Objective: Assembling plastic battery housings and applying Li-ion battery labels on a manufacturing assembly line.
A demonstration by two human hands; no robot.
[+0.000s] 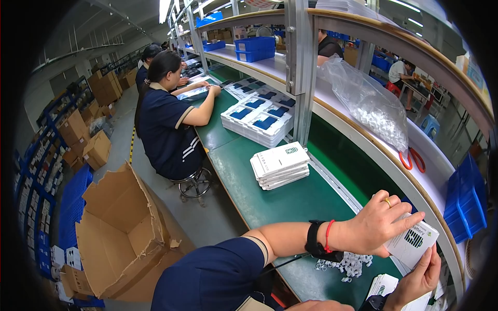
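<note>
Holding a small white card (413,240) between both hands, the left hand (376,223) grips its top edge and the right hand (419,280) pinches its lower corner, above the green tabletop (290,202) near scattered white clips (347,264).

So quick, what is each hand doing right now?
Left hand: fingers closed on the top of a small white packet.
Right hand: fingers pinching the lower edge of the same packet.

L hand (376,224) – grip closed, arm crossing | R hand (415,280) – fingers pinching, raised
</note>
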